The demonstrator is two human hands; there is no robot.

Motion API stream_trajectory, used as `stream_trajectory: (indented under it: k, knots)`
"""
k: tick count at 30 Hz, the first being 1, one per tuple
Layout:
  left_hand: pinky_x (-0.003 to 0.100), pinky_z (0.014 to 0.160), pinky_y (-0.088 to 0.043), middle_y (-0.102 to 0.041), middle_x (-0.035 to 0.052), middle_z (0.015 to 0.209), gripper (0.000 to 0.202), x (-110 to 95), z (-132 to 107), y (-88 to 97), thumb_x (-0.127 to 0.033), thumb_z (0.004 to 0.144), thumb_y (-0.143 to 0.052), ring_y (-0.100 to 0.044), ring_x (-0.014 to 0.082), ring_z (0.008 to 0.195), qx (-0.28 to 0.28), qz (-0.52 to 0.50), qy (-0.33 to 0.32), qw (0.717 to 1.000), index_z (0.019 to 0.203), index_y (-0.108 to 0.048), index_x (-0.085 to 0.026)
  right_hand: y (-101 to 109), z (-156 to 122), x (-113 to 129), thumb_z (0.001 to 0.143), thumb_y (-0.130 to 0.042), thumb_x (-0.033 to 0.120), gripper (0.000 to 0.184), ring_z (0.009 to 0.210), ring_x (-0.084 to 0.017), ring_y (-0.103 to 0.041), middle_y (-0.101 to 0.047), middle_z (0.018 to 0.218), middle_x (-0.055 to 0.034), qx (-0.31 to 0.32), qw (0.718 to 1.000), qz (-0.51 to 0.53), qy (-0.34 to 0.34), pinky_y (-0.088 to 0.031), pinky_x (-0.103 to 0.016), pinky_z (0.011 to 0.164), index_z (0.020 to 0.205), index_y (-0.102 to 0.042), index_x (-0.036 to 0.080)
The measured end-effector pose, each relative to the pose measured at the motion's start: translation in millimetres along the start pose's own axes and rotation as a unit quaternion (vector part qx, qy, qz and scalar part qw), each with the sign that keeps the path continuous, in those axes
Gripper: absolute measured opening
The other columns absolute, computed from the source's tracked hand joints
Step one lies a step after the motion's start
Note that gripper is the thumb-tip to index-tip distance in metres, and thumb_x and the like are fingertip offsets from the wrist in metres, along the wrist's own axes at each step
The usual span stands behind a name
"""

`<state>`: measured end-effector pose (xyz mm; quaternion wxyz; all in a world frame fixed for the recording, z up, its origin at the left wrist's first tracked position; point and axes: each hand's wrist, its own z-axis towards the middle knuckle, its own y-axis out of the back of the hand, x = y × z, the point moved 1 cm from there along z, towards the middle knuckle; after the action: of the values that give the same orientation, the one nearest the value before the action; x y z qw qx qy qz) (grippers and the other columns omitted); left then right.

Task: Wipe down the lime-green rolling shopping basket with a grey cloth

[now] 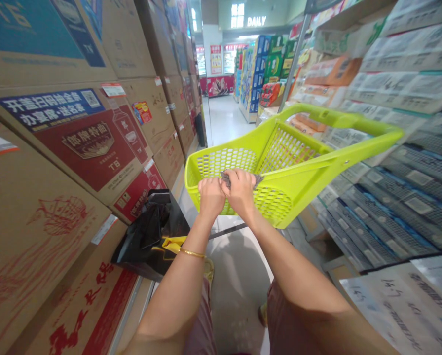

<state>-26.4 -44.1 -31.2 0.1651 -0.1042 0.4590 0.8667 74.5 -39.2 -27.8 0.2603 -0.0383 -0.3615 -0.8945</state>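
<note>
A lime-green plastic shopping basket (291, 185) with a long handle is held up in front of me, tilted, in a store aisle. My left hand (210, 196) is closed on the basket's near rim. My right hand (240, 190) is beside it, closed on a dark grey cloth (226, 178) pressed against the same rim. A thin gold bangle (192, 253) sits on my left wrist. The basket's inside looks empty where it shows.
Stacked cardboard cartons (69, 148) with red print wall the left side. A black bag (150, 236) lies at their foot. Shelves of packaged goods (398, 148) line the right. The tiled aisle floor (224, 118) runs ahead to further displays.
</note>
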Motion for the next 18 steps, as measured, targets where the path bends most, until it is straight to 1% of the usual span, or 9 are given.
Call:
stream_trajectory:
  k: [2,4,8,11,15,18]
  knots:
    - [0.037,0.080,-0.037,-0.062,0.0092,0.082,0.030,5.2,1.8,0.6,-0.024,0.095,-0.030,-0.055,0.0231,0.085,0.003,0.006,-0.011,1.000,0.077,-0.054,-0.020,3.1,1.1,-3.3,0.087,-0.051,0.035,0.028,0.099,-0.022,-0.048,-0.061,0.109,-0.0070,0.022,0.999,-0.006,0.025,-0.028,-0.037,0.090,0.111,-0.059,0.023]
    - [0.036,0.079,-0.037,-0.063,0.0086,0.081,0.029,9.2,3.3,1.5,-0.024,0.095,-0.031,-0.055,0.0226,0.085,0.003,0.014,-0.019,1.000,0.077,-0.053,-0.020,7.6,3.4,-9.5,0.085,-0.053,0.033,0.028,0.099,-0.023,-0.048,-0.061,0.107,-0.0066,0.033,0.999,-0.015,0.034,-0.027,-0.038,0.090,0.110,-0.059,0.023]
    - [0.036,0.078,-0.037,-0.063,0.0081,0.083,0.028,10.9,3.9,2.4,-0.026,0.095,-0.032,-0.056,0.0222,0.085,0.005,0.018,-0.029,0.999,0.078,-0.053,-0.020,16.6,8.9,-25.6,0.082,-0.054,0.029,0.024,0.094,-0.024,-0.048,-0.062,0.098,-0.0074,0.009,0.999,-0.034,-0.007,-0.029,-0.038,0.087,0.103,-0.061,0.021]
    - [0.036,0.078,-0.036,-0.063,0.0083,0.083,0.028,8.2,2.9,2.6,-0.026,0.095,-0.032,-0.055,0.0227,0.084,0.002,0.021,-0.027,0.999,0.078,-0.054,-0.020,18.7,10.4,-31.7,0.081,-0.053,0.028,0.023,0.092,-0.024,-0.048,-0.062,0.096,-0.0078,-0.014,0.999,-0.044,-0.026,-0.029,-0.038,0.086,0.101,-0.061,0.020]
    - [0.037,0.080,-0.035,-0.063,0.0095,0.085,0.029,2.6,1.1,2.2,-0.026,0.095,-0.032,-0.055,0.0238,0.087,-0.004,0.024,-0.003,1.000,0.077,-0.054,-0.020,13.7,7.3,-25.7,0.082,-0.051,0.029,0.024,0.093,-0.025,-0.048,-0.061,0.098,-0.0083,-0.030,0.998,-0.043,-0.041,-0.028,-0.039,0.088,0.103,-0.061,0.020]
    - [0.039,0.082,-0.035,-0.063,0.0105,0.085,0.029,-0.3,0.9,0.8,-0.025,0.094,-0.032,-0.055,0.0251,0.088,-0.008,0.024,0.025,0.999,0.076,-0.054,-0.019,6.2,3.2,-13.7,0.084,-0.050,0.031,0.027,0.097,-0.024,-0.047,-0.060,0.104,-0.0080,-0.015,0.999,-0.019,-0.024,-0.027,-0.039,0.090,0.107,-0.060,0.021]
